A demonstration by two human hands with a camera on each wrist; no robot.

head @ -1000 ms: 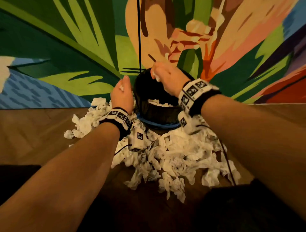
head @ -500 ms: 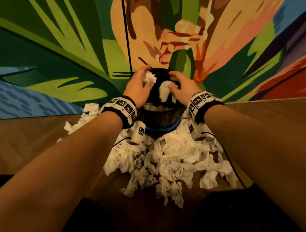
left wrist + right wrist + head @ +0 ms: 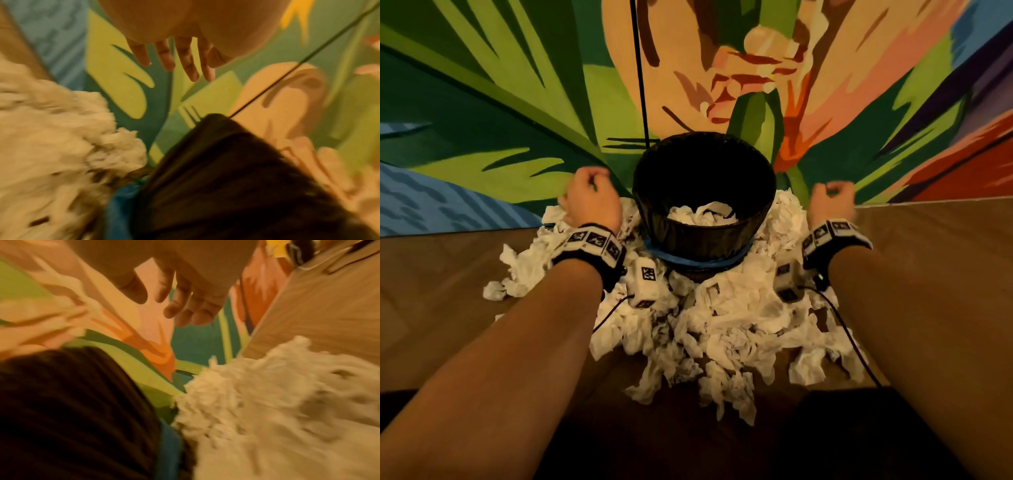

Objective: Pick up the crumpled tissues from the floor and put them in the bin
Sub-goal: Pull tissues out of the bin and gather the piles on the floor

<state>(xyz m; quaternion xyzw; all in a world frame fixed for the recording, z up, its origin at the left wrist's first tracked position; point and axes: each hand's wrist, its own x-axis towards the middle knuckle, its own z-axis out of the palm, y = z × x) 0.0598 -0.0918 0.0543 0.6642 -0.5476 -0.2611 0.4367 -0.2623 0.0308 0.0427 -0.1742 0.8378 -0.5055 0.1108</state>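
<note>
Tissues [image 3: 51, 138] below empty fingers [image 3: 186, 65]

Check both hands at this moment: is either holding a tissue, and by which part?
Nothing is held. The left hand and right hand hang empty with loose fingers, either side of the bin, above the crumpled tissues on the floor.

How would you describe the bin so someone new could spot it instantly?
Find the colourful painted leaf mural; at its foot, on the wooden floor, lies a heap of crumpled white tissues. The round black bin stands in that heap, the only dark thing there, with a blue band around it.
</note>
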